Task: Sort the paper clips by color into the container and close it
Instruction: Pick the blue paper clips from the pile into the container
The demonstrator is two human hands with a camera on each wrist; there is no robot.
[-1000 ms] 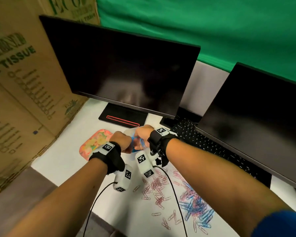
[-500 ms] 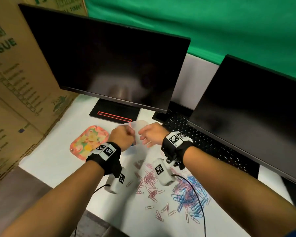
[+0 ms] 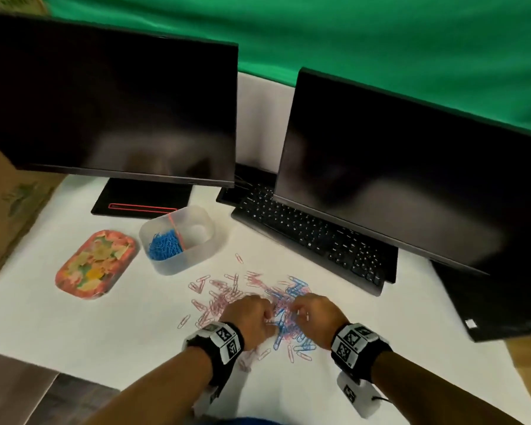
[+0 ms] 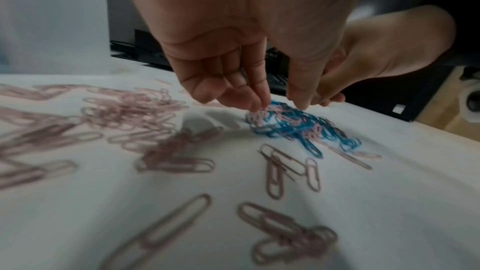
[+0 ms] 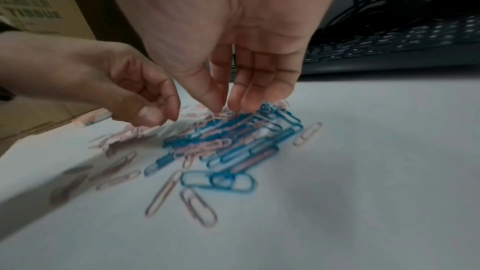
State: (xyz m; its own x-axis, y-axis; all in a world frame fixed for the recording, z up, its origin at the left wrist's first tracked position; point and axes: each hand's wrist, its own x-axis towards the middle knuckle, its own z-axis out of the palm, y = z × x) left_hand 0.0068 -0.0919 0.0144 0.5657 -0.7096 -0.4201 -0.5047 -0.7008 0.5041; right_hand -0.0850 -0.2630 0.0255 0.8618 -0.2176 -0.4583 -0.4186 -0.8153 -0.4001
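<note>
A translucent container (image 3: 196,256) stands open on the white table, split by a red divider, with blue clips (image 3: 164,245) in its left compartment. Its floral lid (image 3: 95,263) lies to its left. A mixed pile of pink paper clips (image 4: 135,116) and blue paper clips (image 5: 233,141) is spread in front of me. My left hand (image 4: 279,106) reaches down onto the pile, fingers touching pink clips, thumb apart. My right hand (image 5: 226,108) pinches at pink clips on top of the pile, thumb against forefinger. In the head view, left hand (image 3: 265,317) and right hand (image 3: 298,312) are close together.
Two dark monitors (image 3: 111,102) stand behind, with a black keyboard (image 3: 313,237) under the right one. A cardboard box (image 3: 0,210) borders the table on the left. Loose pink clips (image 3: 196,286) lie scattered between the container and the pile.
Both hands have come back from the container to the clip pile near me. The container, covered by the hands before, now shows blue clips inside.
</note>
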